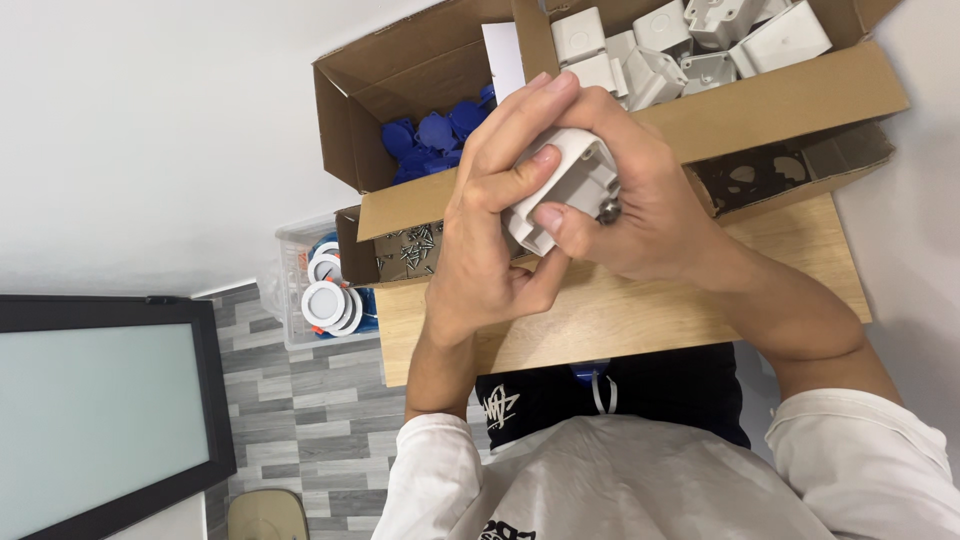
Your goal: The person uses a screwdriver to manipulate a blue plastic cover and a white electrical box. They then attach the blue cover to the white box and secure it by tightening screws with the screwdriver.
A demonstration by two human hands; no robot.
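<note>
Person sits at a small wooden bench, both hands up over its middle. Left hand wraps a white plastic housing from the 9 o'clock side, thumb laid across its front face, fingers curled behind, so the grip is closed on it. Right hand covers the same part from 3 o'clock, fingers arched over the top, thumb pressed on the lower edge; grip also closed on it. A small dark metal bit shows at the housing's right edge, between part and right palm; can't tell what it is. Housing sits held in the air, above the bench's far edge, w/ boxes just behind. At 12 o'clock: an open cardboard box w/ more white plastic parts. At 11 o'clock: another box section w/ blue plastic caps. Just left of the hands, at 9 o'clock: a low cardboard tray of screws. Further out at 9, on the floor: a clear plastic bin w/ round white discs. At 7 o'clock: a dark-framed panel.
</note>
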